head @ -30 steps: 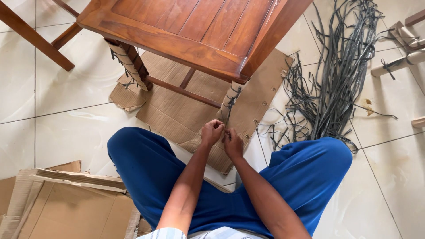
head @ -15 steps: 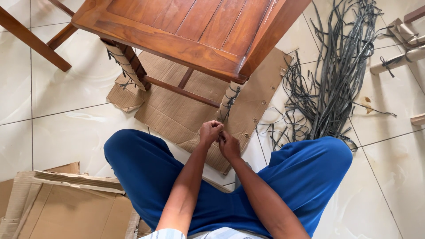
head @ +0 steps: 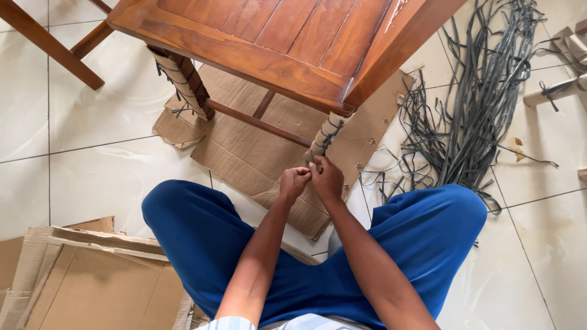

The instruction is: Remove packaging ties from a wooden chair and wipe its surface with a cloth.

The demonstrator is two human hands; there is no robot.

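A wooden chair (head: 287, 43) stands on cardboard in front of me. Its near right leg (head: 326, 135) is wrapped in cardboard and bound with dark strap. Both my hands meet at the lower part of that leg. My left hand (head: 295, 182) is closed, pinching the strap end. My right hand (head: 327, 177) is closed beside it, fingers gripping the same strap against the wrapping. The strap itself is mostly hidden by my fingers. The near left leg (head: 180, 82) is wrapped and tied the same way.
A flattened cardboard sheet (head: 244, 146) lies under the chair. A tangle of grey straps (head: 483, 104) spreads on the tiled floor at right, with wrapped wooden parts (head: 559, 88) beyond. Folded cardboard (head: 85, 275) lies at my lower left. My blue-trousered legs (head: 202, 232) are spread apart.
My hands stay together at the wrapped leg, with only small finger movements on the strap. The view has shifted slightly.
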